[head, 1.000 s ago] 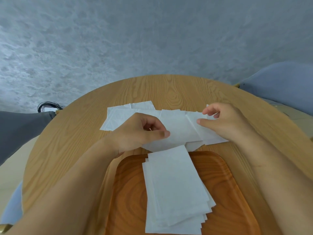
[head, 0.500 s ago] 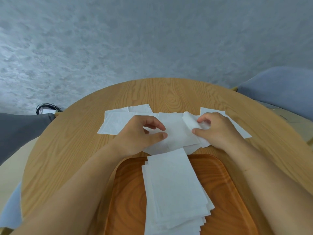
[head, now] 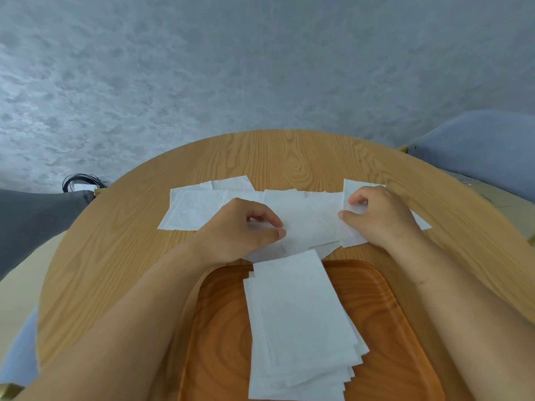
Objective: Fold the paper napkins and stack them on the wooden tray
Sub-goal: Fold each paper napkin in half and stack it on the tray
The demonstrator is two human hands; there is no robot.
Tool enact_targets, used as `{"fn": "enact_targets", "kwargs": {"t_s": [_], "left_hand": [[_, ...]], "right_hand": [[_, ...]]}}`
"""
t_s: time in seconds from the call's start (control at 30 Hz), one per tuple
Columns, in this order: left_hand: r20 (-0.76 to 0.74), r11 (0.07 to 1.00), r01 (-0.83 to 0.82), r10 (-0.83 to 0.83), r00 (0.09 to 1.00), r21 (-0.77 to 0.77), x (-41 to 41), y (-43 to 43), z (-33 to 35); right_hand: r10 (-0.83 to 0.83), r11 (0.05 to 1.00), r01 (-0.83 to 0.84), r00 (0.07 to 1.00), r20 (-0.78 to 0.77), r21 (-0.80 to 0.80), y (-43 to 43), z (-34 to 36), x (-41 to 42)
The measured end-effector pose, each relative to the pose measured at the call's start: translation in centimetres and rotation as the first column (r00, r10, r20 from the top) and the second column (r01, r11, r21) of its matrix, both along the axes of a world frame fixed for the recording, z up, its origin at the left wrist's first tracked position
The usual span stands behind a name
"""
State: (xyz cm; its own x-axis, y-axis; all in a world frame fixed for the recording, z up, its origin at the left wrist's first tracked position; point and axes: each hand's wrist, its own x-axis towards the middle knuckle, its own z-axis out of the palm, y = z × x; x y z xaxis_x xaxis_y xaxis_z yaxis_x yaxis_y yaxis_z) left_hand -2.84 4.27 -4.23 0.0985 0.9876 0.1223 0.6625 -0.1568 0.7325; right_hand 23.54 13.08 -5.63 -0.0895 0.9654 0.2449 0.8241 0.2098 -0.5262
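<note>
fold in hand | left hand and right hand apart, each pinching the middle napkin just beyond the wooden tray | I'd square edges before creasing, then top the near stack

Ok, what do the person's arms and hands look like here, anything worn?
The left forearm and right forearm are bare as far as the frame shows, no sleeves. The left grip and the right grip are ungloved, with no ring, watch or bracelet visible.
</note>
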Motion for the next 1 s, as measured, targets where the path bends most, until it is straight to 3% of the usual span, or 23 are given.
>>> {"fn": "enact_targets", "kwargs": {"t_s": [0.3, 0.77, 1.0], "left_hand": [[-0.009, 1.0, -0.002, 0.002, 1.0, -0.013, 0.0, 0.0, 0.0], [0.019, 1.0, -0.006, 0.006, 1.0, -0.019, 0.1, -0.1, 0.1], [0.022, 1.0, -0.018, 0.018, 1.0, -0.014, 0.1, -0.1, 0.1]], "right_hand": [[-0.051, 0.986, 0.036, 0.995, 0.085, 0.163, 0.1, -0.1, -0.5], [-0.13, 0.976, 0.094, 0.975, 0.182, 0.195, -0.3, 0.4, -1.7], [-0.12, 0.982, 0.098, 0.983, 0.137, 0.161, -0.1, 0.4, -1.4]]}}
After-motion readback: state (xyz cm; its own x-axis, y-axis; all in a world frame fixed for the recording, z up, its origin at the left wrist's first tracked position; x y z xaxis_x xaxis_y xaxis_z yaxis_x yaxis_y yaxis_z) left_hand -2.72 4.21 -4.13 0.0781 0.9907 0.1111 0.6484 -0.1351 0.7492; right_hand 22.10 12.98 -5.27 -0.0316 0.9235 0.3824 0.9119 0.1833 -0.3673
